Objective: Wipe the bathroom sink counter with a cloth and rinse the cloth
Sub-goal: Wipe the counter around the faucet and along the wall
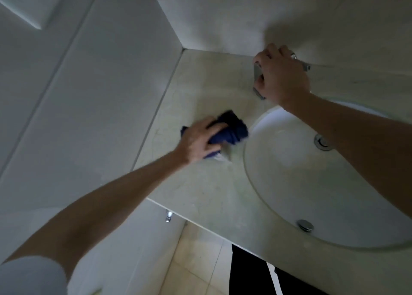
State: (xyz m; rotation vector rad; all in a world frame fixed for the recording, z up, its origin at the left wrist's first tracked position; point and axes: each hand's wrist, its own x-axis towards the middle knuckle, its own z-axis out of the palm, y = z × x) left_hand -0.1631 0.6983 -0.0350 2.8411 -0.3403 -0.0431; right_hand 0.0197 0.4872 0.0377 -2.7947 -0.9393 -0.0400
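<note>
Cloth point(225, 128), dark blue, bunched under left hand point(198, 142); fingers clamped over it, pressing it onto the pale counter point(200, 190), basin point(289, 172) rim just right of that hand. Right hand point(282, 76) closed around the metal tap point(258, 72) behind the basin, arm crossing above the drain point(322, 141).

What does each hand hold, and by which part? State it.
Left hand presses a bunched blue cloth on the counter, gripping its near end. Right hand closes over the faucet, around its top.
</note>
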